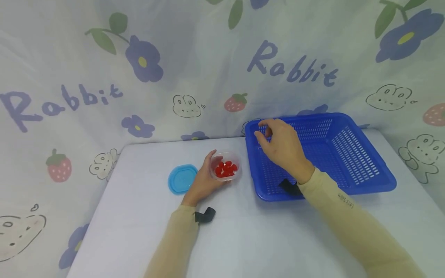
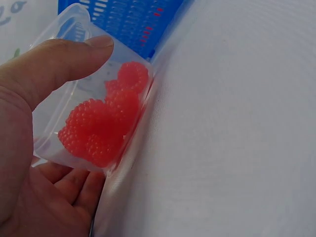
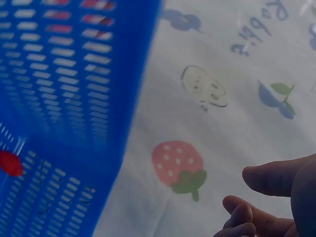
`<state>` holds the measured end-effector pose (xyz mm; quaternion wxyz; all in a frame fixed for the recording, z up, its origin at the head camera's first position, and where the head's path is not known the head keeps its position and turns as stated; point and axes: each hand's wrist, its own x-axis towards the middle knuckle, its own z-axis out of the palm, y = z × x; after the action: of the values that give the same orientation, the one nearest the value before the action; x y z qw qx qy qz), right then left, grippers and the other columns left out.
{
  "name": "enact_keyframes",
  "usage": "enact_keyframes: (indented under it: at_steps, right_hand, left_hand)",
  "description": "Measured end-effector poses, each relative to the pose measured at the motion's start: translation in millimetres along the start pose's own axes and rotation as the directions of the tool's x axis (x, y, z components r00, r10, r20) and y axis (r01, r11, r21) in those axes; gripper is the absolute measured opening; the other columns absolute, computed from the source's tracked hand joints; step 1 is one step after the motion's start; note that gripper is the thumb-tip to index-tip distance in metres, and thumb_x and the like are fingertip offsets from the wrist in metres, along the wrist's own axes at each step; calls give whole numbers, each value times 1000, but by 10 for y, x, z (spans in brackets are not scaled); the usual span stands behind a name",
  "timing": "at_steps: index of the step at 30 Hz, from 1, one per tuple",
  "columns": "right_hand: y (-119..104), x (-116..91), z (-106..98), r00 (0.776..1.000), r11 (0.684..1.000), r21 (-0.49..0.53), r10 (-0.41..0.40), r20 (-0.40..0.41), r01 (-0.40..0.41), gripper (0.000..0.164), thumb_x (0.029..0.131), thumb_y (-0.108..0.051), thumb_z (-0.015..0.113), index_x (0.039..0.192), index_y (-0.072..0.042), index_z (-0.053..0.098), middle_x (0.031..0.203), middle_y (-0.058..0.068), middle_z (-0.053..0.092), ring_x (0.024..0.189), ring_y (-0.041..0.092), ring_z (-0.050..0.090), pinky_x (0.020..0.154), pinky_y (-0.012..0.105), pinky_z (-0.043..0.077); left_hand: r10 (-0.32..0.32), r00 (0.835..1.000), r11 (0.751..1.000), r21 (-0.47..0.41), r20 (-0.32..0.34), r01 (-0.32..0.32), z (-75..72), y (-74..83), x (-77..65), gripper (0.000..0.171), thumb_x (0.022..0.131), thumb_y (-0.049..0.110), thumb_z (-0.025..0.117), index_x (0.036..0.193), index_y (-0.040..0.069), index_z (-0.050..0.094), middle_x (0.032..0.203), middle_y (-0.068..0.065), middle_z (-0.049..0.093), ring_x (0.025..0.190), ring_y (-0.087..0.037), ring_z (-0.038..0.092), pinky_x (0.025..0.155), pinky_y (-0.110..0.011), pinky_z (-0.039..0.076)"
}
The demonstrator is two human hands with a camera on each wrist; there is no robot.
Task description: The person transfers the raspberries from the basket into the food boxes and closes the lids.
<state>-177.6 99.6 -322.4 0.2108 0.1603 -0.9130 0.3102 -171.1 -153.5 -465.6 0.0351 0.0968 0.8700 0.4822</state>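
Observation:
My left hand (image 1: 203, 181) grips a clear plastic tub (image 1: 216, 157) around its side, thumb at the rim in the left wrist view. Several red raspberries (image 2: 94, 128) lie in the bottom of the tub, which stands tilted in that view. My right hand (image 1: 283, 146) is over the left part of a blue plastic basket (image 1: 377, 162). Its thumb (image 3: 269, 177) and fingers are apart, loosely bent, with nothing between them. A red piece (image 3: 11, 163) shows inside the basket in the right wrist view; my right hand and arm cover that part from the head view.
A light blue lid (image 1: 182, 179) lies on the white table (image 1: 139, 216) just left of my left hand. The basket occupies the right side of the table. Behind stands a cloth (image 1: 208, 69) printed with rabbits, flowers and strawberries.

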Motion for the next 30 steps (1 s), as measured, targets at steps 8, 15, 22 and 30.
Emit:
enact_keyframes:
  at_steps: [8,15,22,30]
  right_hand:
    - [226,113,21,994,999,-34,40,103,-36,30,88,-28,61,108,-7,66,76,4,56,53,18,46,46,31,38]
    - [505,208,90,973,995,-32,95,210,-90,30,87,-28,61,108,-6,65,77,5,58,49,17,45,43,31,36]
    - [693,281,123,935,984,-102,173,310,-148,31,85,-29,62,105,-6,66,74,5,63,50,18,51,43,31,40]
    - [846,318,195,851,971,-154,235,470,-183,37,83,-28,66,109,-1,64,93,13,67,80,26,62,70,42,50]
  left_hand:
    - [-5,1000,1000,-4,9,5,-22,14,-1,105,64,43,82,146,30,18,136,14,44,126,-10,38,94,-47,44]
    - [0,1000,1000,-10,14,0,-17,10,5,105,63,44,82,146,31,18,136,13,44,127,-11,38,95,-49,43]
    - [6,1000,1000,-8,7,-6,-1,0,6,105,63,44,82,146,30,18,136,12,44,127,-11,39,93,-48,45]
    - [10,1000,1000,-13,11,-10,-6,-7,5,105,64,42,82,146,29,18,137,12,43,126,-10,38,93,-47,44]
